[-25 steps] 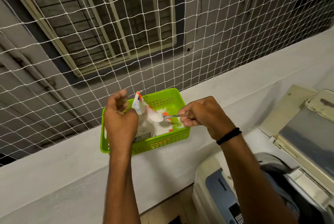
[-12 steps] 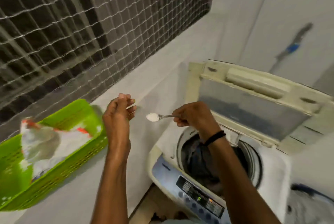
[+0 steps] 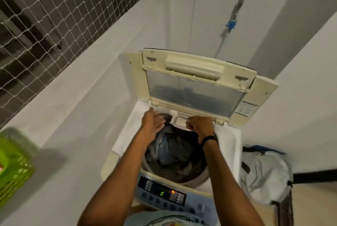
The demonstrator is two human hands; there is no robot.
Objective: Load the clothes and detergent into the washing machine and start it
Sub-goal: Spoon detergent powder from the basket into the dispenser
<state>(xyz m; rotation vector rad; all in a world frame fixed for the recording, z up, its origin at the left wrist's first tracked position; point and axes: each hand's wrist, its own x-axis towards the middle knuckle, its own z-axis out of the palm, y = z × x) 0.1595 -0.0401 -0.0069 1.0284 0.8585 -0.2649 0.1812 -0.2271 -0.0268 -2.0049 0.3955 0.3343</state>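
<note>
Washing machine point(image 3: 228, 140) stands below, drum opening facing up, lid point(image 3: 197, 96) raised at the far edge. Drum holds dark clothes point(image 3: 173, 151). Detergent tray point(image 3: 179, 120) lies crosswise at the back rim. Left hand point(image 3: 152, 120) spread flat beside it. Right hand point(image 3: 199, 125) curled at the tray; contents cannot be told. Green basket point(image 3: 16, 167) far left.

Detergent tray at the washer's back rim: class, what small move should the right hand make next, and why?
Probably tip the right hand over the detergent tray, emptying whatever its curled fingers hold, which is hidden. That hand is at the tray, clothes fill the drum, and the lid stands open.
</note>
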